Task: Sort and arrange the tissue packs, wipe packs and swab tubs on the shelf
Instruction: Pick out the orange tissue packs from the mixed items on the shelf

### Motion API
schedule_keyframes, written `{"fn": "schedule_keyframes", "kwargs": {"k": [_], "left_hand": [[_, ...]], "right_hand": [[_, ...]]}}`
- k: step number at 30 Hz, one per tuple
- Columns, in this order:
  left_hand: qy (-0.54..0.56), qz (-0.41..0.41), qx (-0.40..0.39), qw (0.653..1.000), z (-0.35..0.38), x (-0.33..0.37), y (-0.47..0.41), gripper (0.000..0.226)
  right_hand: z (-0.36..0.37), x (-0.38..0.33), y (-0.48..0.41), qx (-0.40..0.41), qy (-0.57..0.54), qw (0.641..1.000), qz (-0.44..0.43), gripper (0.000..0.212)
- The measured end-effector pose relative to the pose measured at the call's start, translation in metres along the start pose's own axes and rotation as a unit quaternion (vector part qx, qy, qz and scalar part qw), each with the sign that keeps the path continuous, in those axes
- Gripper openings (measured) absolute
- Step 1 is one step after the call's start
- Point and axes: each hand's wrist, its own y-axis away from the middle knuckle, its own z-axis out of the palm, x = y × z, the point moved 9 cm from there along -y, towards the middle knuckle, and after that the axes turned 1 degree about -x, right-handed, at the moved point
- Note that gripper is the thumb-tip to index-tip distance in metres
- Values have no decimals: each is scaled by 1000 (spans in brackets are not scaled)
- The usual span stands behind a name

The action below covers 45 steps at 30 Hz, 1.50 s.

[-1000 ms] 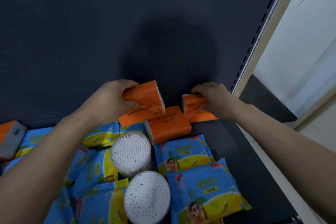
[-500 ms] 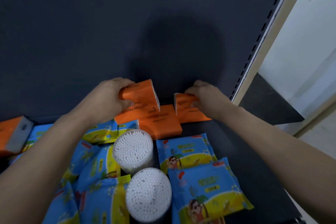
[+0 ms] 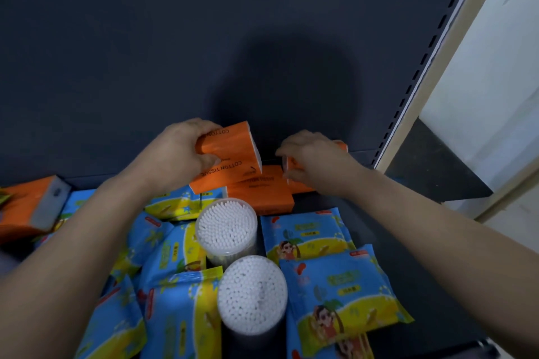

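- Little has shifted: left hand still curls round an orange, white-ended tissue pack, tilted over a flat pack.
- Right hand pinches a second pack at the shelf back.

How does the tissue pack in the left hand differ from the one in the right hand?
The left hand holds the left pack tilted, its COTTON TISSUE print showing; the right hand covers most of the right pack, which sits lower, by the back panel. Both are orange and gripped.
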Motion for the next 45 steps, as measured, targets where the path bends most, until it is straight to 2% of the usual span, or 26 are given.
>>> {"fn": "schedule_keyframes", "kwargs": {"k": [4,10,15,20,27,30,32,36,40,45], "left_hand": [[-8,-2,11,1000,-8,-6,8,44],[-29,-7,11,1000,-14,-17,18,45],[-27,-7,5,1000,-12,-17,18,44],[-21,-7,0,1000,-12,-7,13,43],[-44,-13,-3,999,-12,-9,20,44],[-13,2,17,1000,-15,1,19,44],[-6,29,20,999,-8,17,12,43],[9,80,-26,996,29,57,-7,40],[11,114,-75,991,71,87,-18,40],[-50,119,-88,988,108,105,-30,47]], "right_hand": [[28,-17,-17,-102,74,992,-28,61],[43,-19,-29,-166,118,979,-17,68],[34,-18,-28,-124,80,989,-4,74],[2,4,-17,-49,21,998,23,61],[6,1,-6,-60,28,998,13,60],[-2,29,8,-44,-5,998,54,60],[1,50,19,-61,-5,995,85,65],[10,79,33,-82,33,987,132,60],[4,98,43,-24,-70,984,159,48],[-11,111,63,38,-148,973,175,32]]}}
